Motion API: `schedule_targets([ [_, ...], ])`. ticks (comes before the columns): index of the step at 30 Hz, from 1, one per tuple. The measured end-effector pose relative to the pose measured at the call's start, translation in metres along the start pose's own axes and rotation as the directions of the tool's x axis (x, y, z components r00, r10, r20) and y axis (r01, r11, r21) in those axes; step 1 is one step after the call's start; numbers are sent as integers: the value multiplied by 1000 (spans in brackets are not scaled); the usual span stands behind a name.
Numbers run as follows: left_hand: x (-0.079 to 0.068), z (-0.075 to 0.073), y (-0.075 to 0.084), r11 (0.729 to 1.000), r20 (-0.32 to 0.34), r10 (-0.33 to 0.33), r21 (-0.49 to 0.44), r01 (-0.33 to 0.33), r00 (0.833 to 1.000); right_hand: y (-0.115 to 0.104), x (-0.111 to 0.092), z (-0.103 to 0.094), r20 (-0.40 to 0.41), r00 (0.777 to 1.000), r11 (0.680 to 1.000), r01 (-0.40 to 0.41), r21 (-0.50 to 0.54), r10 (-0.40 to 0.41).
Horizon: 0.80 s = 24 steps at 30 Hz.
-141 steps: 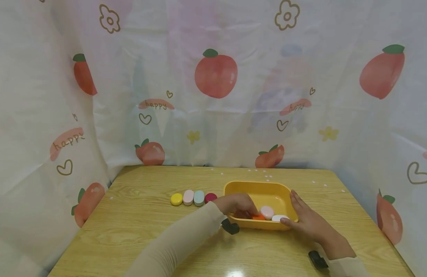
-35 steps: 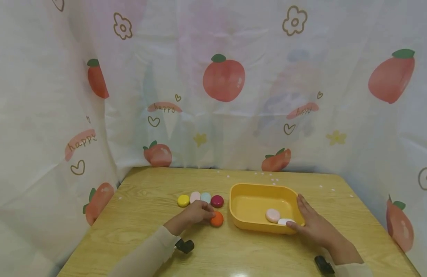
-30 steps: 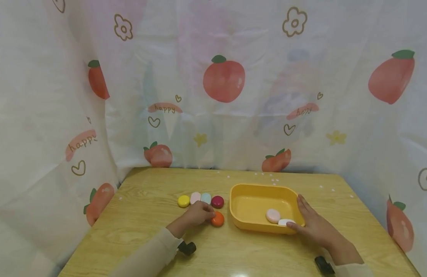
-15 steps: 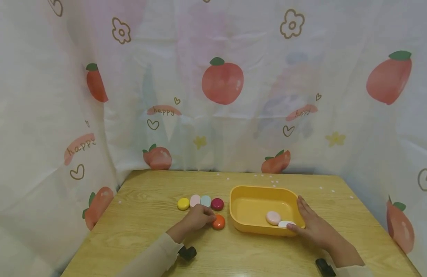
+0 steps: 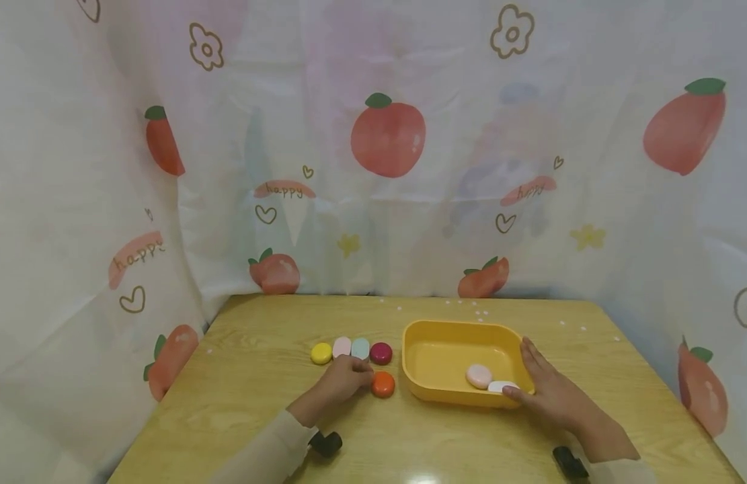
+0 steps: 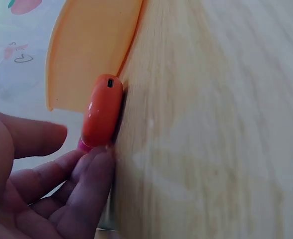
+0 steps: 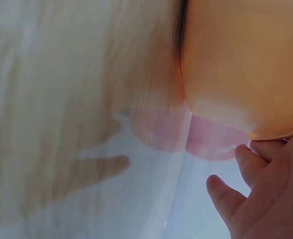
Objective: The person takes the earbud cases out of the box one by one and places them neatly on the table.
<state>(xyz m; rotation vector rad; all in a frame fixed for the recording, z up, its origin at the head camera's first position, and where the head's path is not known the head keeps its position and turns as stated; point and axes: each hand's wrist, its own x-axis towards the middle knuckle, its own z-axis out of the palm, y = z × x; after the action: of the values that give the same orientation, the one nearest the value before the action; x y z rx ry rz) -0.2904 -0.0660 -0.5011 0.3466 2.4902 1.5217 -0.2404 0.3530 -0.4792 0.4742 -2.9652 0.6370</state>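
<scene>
**Clearly, the left hand [image 5: 343,378] touches an orange disc [image 5: 383,384] while the right hand [image 5: 551,390] rests on a yellow bin [image 5: 464,397]**

The left hand's fingers are loosely bent, and some of their tips touch the edge of the orange disc; the left wrist view shows another digit apart from it, so nothing is pinched. This glossy, rounded disc, with a small dark slot in its side, lies flat on the wood-grain tabletop [image 5: 434,440], just right of those fingers.

Just beyond the left fingers runs a row of four pieces: a yellow disc [image 5: 321,353] farthest left, a pale pink oval [image 5: 341,347], a pale blue-green oval [image 5: 360,348] and a dark red disc [image 5: 381,353], the last directly beyond the orange disc.

The right hand's fingers are extended and relaxed along the outside of the bin's right end, its thumb at the near right corner of the rim. Inside, left of that thumb, are a pale pink disc [image 5: 479,376] and a white piece [image 5: 500,386], the latter nearer the thumb and partly hidden by the near wall. A fruit-print curtain [image 5: 409,222] hangs well beyond both hands.
</scene>
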Motion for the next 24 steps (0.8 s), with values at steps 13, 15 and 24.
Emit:
schedule_targets([
  [13,10,10,50,978,25,204,25,-205,979,3,2,-1,6,1000,1000,6,23,-6],
  [15,12,15,63,968,60,240,61,-243,969,3,2,-1,7,1000,1000,-1,23,1],
  [24,25,48,104,839,225,361,345,-420,905,2,-1,0,10,1000,999,-4,32,4],
])
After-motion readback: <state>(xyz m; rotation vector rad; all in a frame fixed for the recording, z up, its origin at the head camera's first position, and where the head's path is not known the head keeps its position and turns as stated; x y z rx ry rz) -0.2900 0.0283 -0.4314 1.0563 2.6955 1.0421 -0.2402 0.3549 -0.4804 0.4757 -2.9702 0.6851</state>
